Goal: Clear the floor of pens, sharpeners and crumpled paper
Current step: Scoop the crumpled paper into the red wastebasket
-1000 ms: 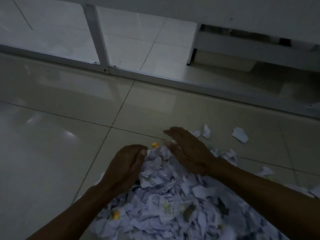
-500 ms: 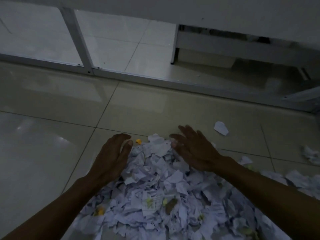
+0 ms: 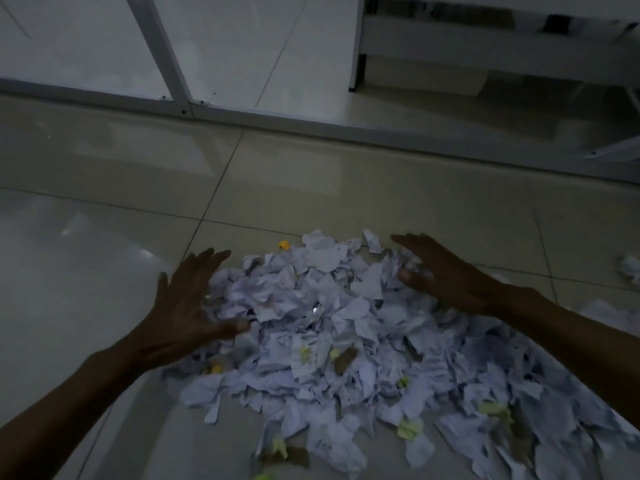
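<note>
A wide heap of torn and crumpled white paper (image 3: 332,341) lies on the tiled floor, with small yellow bits and a brown scrap (image 3: 344,362) mixed in. My left hand (image 3: 187,306) rests flat on the heap's left edge, fingers spread, holding nothing. My right hand (image 3: 440,271) lies palm down on the heap's upper right edge, fingers apart. A small yellow piece (image 3: 284,244) sits just beyond the heap's far rim. A loose crumpled paper (image 3: 628,268) lies apart at the right. No pen or sharpener is clearly visible in the dim light.
A metal door frame and track (image 3: 311,128) runs across the floor beyond the heap. White furniture with a low gap (image 3: 485,46) stands at the back right. Bare glossy tiles (image 3: 86,271) spread to the left.
Both hands have moved apart from the heap's far middle to its left and right edges, fingers spreading. The view has shifted closer, and the loose scraps beyond the heap are now gathered against it.
</note>
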Demonstrator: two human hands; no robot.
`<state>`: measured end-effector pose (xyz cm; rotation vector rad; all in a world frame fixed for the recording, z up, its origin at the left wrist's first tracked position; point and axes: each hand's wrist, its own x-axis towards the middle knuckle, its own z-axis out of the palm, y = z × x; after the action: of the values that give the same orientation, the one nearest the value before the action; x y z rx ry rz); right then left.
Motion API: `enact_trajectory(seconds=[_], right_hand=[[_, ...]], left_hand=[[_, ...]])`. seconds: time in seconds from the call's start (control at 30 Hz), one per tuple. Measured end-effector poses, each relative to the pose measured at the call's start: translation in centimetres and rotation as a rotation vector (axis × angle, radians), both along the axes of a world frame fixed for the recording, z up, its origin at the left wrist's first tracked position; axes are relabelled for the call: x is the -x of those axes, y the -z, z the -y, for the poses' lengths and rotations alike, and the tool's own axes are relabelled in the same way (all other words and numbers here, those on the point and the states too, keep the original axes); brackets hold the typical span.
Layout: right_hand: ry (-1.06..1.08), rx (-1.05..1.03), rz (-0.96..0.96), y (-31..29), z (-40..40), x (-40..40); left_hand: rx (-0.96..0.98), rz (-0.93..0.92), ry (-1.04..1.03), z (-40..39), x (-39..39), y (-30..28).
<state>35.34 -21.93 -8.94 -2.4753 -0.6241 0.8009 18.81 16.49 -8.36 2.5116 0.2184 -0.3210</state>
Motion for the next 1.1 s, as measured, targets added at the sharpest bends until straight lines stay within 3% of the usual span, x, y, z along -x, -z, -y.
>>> enact_trajectory(seconds=[0.17, 0.33, 0.77, 1.1], right_hand=[[-0.204, 0.076, -0.06, -1.5, 0.6, 2.7], [-0.297, 0.15, 0.007, -1.2, 0.1, 4.3], [-0.179, 0.106, 0.143, -0.3, -4.4, 9.2], [-0.087, -0.019, 0.232, 2.2, -7.8, 10.7]], left_hand=[[-0.131, -0.051, 0.37, -1.2, 1.4, 0.2], [-0.151, 0.013, 0.431, 1.4, -0.5, 0.5], [-0.047, 0.369, 0.124, 9.9, -0.6, 4.3], [0.172, 0.488, 0.15, 12.4, -1.6, 5.4]])
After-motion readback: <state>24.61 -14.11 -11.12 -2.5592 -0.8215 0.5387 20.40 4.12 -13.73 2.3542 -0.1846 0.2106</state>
